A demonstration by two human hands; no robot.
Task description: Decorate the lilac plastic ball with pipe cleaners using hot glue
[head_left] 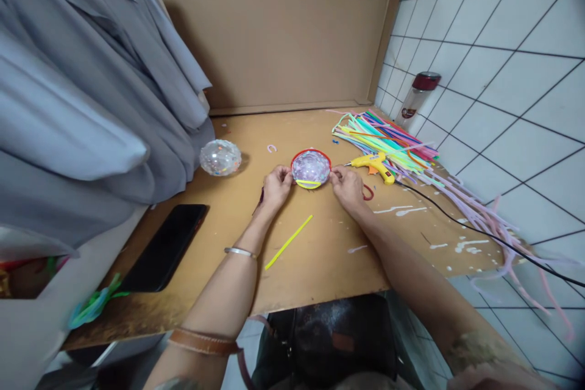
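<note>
A small round, purplish, glittery bowl-like shell point(311, 166) sits on the wooden table in front of me. A red band point(299, 154) edges its far rim, and a yellow strip point(308, 183) crosses its near side. My left hand point(276, 187) is closed at the left edge, thumb and finger pinching there. On the opposite edge my right hand point(347, 187) pinches in the same way. Nearer to me lies a loose yellow pipe cleaner point(289, 242). Beside my right hand are a yellow glue gun point(375, 164) and a curled dark red piece point(368, 192).
A clear ball with coloured specks point(220, 157) stands at left, near a grey curtain point(91, 85). A black phone point(165, 248) lies at front left. Many coloured pipe cleaners point(384, 140) and a bottle point(417, 99) line the tiled wall. The glue gun's cable point(461, 220) trails right.
</note>
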